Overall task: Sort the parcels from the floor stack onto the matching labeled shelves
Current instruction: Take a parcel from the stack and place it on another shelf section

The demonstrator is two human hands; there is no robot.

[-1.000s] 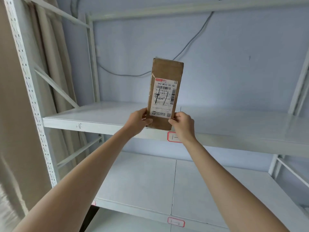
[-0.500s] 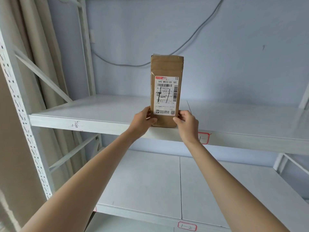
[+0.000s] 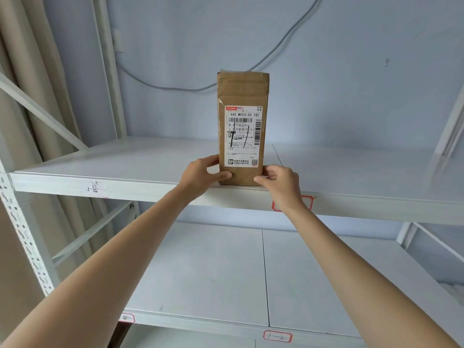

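White shelving unit (image 3: 30, 237) fills our view; upper shelf (image 3: 125, 169) bare apart from one item, lower shelf (image 3: 200, 272) below it. A grey cable (image 3: 175, 87) sags across the wall behind.

Brown parcel (image 3: 243, 126) now stands upright on the upper shelf, base down at the front edge, shipping label facing us. A second ago we held it raised clear of the shelf; half a second ago it was just meeting the edge. So this one reads as placed, pending release.

Our left hand (image 3: 200, 175) pinches the parcel's lower left side, thumb across the front. Our right hand (image 3: 281, 182) grips the lower right corner, and our right wrist partly covers the red-outlined shelf tag (image 3: 310, 200). A second tag (image 3: 277, 336) marks the lower shelf edge.

The view has drifted left since earlier; the parcel sits left of the tag.
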